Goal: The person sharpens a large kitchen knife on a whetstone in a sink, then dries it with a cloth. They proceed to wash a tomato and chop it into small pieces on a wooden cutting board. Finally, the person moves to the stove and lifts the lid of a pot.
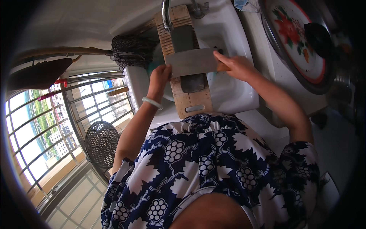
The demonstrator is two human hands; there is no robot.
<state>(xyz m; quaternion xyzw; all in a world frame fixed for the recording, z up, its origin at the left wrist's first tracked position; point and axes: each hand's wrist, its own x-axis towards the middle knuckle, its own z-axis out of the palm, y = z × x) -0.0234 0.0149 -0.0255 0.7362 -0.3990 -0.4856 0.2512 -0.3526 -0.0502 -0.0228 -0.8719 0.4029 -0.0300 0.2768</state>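
Note:
A broad cleaver [191, 62] lies crosswise above a dark sharpening stone [183, 38], whose far and near parts show on either side of the blade. My right hand [238, 67] is closed on the cleaver's wooden handle [223, 67], with a finger reaching onto the blade. At the blade's far left end, my left hand [160, 75] pinches its corner; a pale bangle [152, 103] is on that wrist. Under the stone, a ridged wooden washboard [191, 102] with a slot near its close end spans the white sink. Whether the blade touches the stone is hard to tell.
A metal faucet [166, 17] hangs over the board's far part. The white sink [243, 97] surrounds the board, with a basin partly hidden beneath it. A dark mop head [130, 51] rests at the sink's left edge. To the right stands a flower-patterned enamel basin [288, 37]. Barred windows are at left.

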